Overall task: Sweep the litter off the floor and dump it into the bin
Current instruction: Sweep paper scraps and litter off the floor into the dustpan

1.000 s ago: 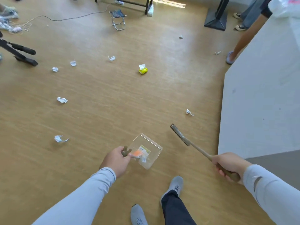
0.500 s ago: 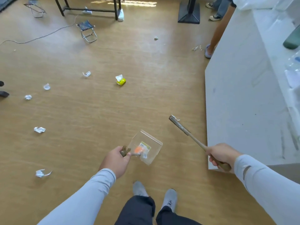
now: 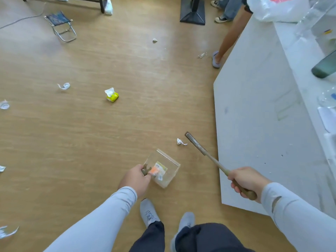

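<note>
Clear plastic forms the dustpan [image 3: 164,169], gripped at its handle by the left hand [image 3: 135,180], its orange-and-yellow label unreadable, while the brush [image 3: 197,145] is clasped by the right hand [image 3: 248,180] beside a paper scrap [image 3: 180,142] near the white counter's [image 3: 254,113] edge.

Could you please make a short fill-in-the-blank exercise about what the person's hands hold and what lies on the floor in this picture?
1. The left hand holds the clear dustpan by its ____.
2. The right hand grips the handle of the ____.
3. The brush head is next to a crumpled piece of ____ paper.
4. The small carton on the wooden floor is ____ and white.

Missing words: handle; brush; white; yellow
</note>
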`<state>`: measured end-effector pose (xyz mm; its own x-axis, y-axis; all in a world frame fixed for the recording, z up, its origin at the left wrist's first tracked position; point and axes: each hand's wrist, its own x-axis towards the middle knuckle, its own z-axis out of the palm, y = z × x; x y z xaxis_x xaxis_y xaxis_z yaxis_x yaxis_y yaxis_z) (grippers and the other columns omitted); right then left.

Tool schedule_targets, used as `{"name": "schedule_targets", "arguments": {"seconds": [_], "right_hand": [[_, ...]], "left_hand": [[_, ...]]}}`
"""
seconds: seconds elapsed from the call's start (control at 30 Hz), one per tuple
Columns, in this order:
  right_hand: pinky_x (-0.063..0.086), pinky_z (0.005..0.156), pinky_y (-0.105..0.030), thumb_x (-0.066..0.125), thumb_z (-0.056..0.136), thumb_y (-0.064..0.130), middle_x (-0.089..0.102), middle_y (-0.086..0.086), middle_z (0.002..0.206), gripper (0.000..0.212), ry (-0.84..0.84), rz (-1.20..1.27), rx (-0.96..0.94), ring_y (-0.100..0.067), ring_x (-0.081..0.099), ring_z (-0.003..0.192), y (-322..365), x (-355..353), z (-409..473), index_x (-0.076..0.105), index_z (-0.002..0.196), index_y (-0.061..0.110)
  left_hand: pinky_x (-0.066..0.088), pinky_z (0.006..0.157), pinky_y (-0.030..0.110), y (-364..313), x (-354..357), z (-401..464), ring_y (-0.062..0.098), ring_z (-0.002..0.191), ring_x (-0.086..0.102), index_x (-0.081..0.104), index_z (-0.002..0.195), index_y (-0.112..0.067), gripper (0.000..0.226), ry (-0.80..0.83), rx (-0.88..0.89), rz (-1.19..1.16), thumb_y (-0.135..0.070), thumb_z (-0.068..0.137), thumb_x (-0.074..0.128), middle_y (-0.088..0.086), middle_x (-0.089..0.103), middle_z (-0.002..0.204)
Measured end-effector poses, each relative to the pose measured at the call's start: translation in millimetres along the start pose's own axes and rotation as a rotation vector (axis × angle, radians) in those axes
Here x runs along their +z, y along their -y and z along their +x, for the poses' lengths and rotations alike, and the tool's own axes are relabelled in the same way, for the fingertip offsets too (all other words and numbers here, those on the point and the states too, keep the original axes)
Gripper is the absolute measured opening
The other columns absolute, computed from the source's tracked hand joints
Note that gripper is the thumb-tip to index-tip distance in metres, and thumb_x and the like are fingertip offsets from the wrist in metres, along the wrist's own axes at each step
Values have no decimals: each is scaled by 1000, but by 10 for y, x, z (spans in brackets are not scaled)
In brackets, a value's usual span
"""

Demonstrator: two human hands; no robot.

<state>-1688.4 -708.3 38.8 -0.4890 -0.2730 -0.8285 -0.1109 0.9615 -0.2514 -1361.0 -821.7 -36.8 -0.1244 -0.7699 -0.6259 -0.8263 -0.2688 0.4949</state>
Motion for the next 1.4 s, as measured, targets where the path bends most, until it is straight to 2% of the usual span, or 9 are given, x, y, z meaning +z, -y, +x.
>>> {"name": "schedule_targets", "arguments": {"seconds": [0.2, 0.37, 0.5, 0.67, 0.8, 0.93, 1.1, 1.27, 1.4], "right_hand": [[40, 52, -31, 53, 85, 8, 63, -18, 67, 31, 23, -33, -18, -28, 51, 65, 472, -191, 570, 70, 102, -12], [38, 55, -34, 51, 85, 5, 60, -18, 69, 17, 48, -88, -62, -28, 49, 65, 868, -292, 1110, 66, 93, 6], [40, 55, -34, 49, 86, 3, 58, -17, 71, 20, 99, -125, -36, -28, 49, 65, 956, -231, 1432, 66, 96, -1], [43, 49, -26, 56, 82, 9, 62, -12, 64, 32, 267, -343, -19, -24, 52, 54, 1028, -537, 1420, 72, 109, 7], [37, 44, -22, 64, 89, 6, 62, -14, 67, 30, 269, -263, 44, -20, 50, 45, 1148, -1270, 1326, 69, 117, 15], [38, 42, -24, 63, 89, 5, 62, -12, 63, 29, 261, -333, -34, -21, 50, 45, 1152, -1216, 1180, 69, 113, 19], [40, 43, -23, 59, 87, 3, 62, -14, 64, 22, 188, -345, -98, -24, 49, 48, 1295, -911, 1201, 69, 106, 10], [39, 47, -25, 56, 89, 6, 64, -17, 68, 19, 182, -307, -118, -28, 51, 64, 1522, -1123, 1154, 67, 104, 4], [40, 48, -25, 56, 86, 6, 64, -17, 68, 27, 173, -322, -152, -28, 51, 62, 1714, -1320, 1186, 67, 106, -7]], "left_hand": [[57, 82, 36, -354, 153, 535, 25, 87, 67, 66, 112, -29, 26, 23, -42, -8, -42, 91, 62, -5, 71, 95], [57, 82, 36, -609, 383, 865, 26, 87, 68, 65, 115, -30, 26, 12, -105, -25, -41, 92, 59, -6, 72, 93], [56, 79, 35, -819, 572, 1028, 25, 85, 66, 60, 114, -29, 22, -9, -118, 33, -39, 94, 57, -7, 70, 91], [56, 83, 37, -887, 551, 1125, 27, 94, 67, 59, 118, -32, 25, -10, -141, 52, -38, 94, 56, -6, 72, 105], [53, 78, 33, -883, 474, 1165, 26, 92, 64, 59, 124, -30, 29, -7, -133, 75, -37, 96, 55, -4, 72, 111], [54, 81, 34, -898, 458, 1139, 28, 96, 66, 59, 122, -30, 28, 2, -134, 63, -37, 95, 55, -4, 72, 111], [54, 81, 33, -894, 407, 1034, 23, 90, 65, 61, 117, -31, 22, 11, -137, 23, -34, 96, 55, -8, 73, 108], [54, 88, 34, -1064, 34, 929, 26, 100, 68, 64, 119, -30, 27, -2, -164, -14, -37, 94, 60, -6, 74, 110], [55, 88, 35, -1259, -316, 847, 26, 94, 69, 67, 114, -29, 25, -67, -155, -50, -38, 92, 63, -5, 74, 102]]}}
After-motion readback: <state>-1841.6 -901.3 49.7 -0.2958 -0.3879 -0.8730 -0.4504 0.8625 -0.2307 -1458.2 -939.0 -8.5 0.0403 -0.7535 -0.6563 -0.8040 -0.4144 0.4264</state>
